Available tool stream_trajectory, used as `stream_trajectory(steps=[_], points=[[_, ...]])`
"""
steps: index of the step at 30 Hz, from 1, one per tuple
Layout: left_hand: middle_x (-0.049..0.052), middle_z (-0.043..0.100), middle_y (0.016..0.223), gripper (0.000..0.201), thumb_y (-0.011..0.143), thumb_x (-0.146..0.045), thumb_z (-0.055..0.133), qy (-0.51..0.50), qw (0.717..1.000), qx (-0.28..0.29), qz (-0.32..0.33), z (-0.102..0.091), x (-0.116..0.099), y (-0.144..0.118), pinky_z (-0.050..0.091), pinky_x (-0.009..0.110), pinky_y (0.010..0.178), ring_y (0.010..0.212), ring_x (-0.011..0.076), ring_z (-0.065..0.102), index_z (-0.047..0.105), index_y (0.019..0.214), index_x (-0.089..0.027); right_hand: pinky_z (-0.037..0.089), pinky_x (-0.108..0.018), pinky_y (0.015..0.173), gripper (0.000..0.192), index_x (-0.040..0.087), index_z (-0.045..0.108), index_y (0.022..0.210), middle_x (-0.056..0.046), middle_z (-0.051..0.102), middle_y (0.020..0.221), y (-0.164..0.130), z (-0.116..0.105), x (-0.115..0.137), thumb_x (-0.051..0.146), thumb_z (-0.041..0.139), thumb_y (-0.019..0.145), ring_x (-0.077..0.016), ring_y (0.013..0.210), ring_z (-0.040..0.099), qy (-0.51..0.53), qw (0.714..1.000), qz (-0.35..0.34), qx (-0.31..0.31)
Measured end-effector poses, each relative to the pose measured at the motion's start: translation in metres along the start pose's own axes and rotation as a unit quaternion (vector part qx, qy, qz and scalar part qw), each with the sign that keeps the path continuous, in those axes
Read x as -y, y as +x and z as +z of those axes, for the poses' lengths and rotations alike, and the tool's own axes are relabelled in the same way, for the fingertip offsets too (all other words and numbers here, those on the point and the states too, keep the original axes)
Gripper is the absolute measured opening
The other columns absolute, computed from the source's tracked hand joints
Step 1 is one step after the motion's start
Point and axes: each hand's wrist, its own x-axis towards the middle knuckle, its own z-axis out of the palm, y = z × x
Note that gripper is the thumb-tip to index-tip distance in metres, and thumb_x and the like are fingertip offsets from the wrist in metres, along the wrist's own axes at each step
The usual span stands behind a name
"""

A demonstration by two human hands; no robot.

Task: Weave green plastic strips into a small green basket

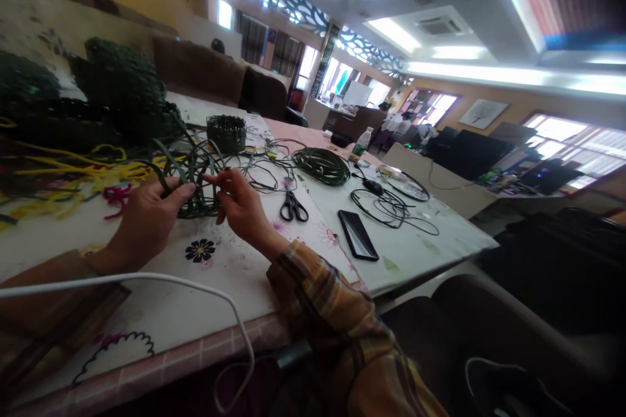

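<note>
Half-woven basket (195, 186) of dark green flat strips sits on the tabletop (235, 287), between both hands. Base looks woven shut; sides only begun. Loose strip ends spring up and outward in loops, unwoven. Judged early to mid stage: base done, walls and rim left.

Left hand (147, 221) closed on the basket's near left side, thumb pressed over a strip. Right hand (242, 205) pinches a strip at the right edge, fingers partly curled, thumb and forefinger together.

Finished small basket (225, 132) stands farther back: round, upright, tight dark weave, even rim. Likely the same pattern completed.

Materials: strips flat, narrow, glossy, springy, plastic-like. Coil (321, 164) of the same green strip lies to the right, well apart from the work. Yellow strands (73, 169) and some magenta bits lie tangled at the left, duller, cord-like.

Scissors (292, 207), black handles, just beside the right hand. Phone (358, 235), flat, black, screen up, farther right. Thin black cable (391, 205) loops beyond it. White cable (147, 280) arcs across the near edge. Tabletop cover pale, printed with flowers, smooth.
</note>
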Motion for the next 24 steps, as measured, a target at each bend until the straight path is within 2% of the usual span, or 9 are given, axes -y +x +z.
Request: stream_trajectory(steps=[4,6,10,15,19,24], points=[[0.006,0.069,0.094,0.037,0.077,-0.054,0.057,0.049,0.997,0.021,0.056,0.006,0.001,-0.005,0.045,0.042,0.100,0.099,0.0289,0.060,0.074,0.084,-0.022,0.053,-0.017,0.065,0.056,0.031,0.047,0.141,0.001,0.074,0.097,-0.001,-0.003,0.010,0.009,0.054,0.089,-0.0093,0.073,0.064,0.036,0.999,-0.006,0.000],[0.007,0.068,0.096,0.037,0.075,-0.054,0.057,0.061,0.996,0.021,0.062,0.008,-0.001,-0.007,0.044,0.044,0.101,0.099,0.0299,0.060,0.075,0.083,-0.022,0.052,-0.018,0.063,0.067,0.033,0.038,0.151,0.002,0.072,0.092,-0.002,-0.004,0.015,0.011,0.055,0.090,-0.0087,0.067,0.061,0.060,0.998,0.007,-0.003],[0.006,0.068,0.094,0.036,0.074,-0.054,0.058,0.056,0.995,0.036,0.076,0.007,-0.006,-0.005,0.046,0.043,0.098,0.095,0.0294,0.061,0.076,0.079,-0.024,0.042,-0.018,0.046,0.074,0.036,0.023,0.159,0.004,0.070,0.090,-0.002,-0.003,0.021,0.022,0.056,0.093,-0.0052,0.046,0.042,0.089,0.994,0.054,-0.028],[0.005,0.069,0.091,0.034,0.075,-0.054,0.059,0.038,0.993,0.060,0.090,0.006,-0.008,-0.001,0.047,0.040,0.097,0.091,0.0269,0.060,0.074,0.071,-0.023,0.041,-0.019,0.046,0.072,0.039,0.021,0.158,0.001,0.069,0.100,0.000,0.001,0.018,0.033,0.056,0.096,-0.0060,0.049,0.044,0.105,0.991,0.065,-0.059],[0.005,0.068,0.086,0.034,0.074,-0.052,0.061,0.006,0.997,0.057,0.056,0.007,-0.006,-0.001,0.047,0.039,0.092,0.086,0.0249,0.059,0.071,0.070,-0.021,0.040,-0.019,0.045,0.069,0.035,0.025,0.156,0.001,0.067,0.095,0.002,0.005,0.015,0.036,0.057,0.095,-0.0069,0.050,0.039,0.100,0.989,0.060,-0.092],[0.004,0.069,0.081,0.028,0.070,-0.047,0.064,-0.084,0.996,0.015,-0.025,0.009,-0.010,-0.001,0.046,0.033,0.083,0.085,0.0223,0.059,0.068,0.071,-0.019,0.052,-0.020,0.055,0.071,0.033,0.030,0.154,0.002,0.065,0.088,0.004,0.005,0.015,0.022,0.059,0.091,-0.0089,0.059,0.053,0.141,0.982,0.070,-0.108]])
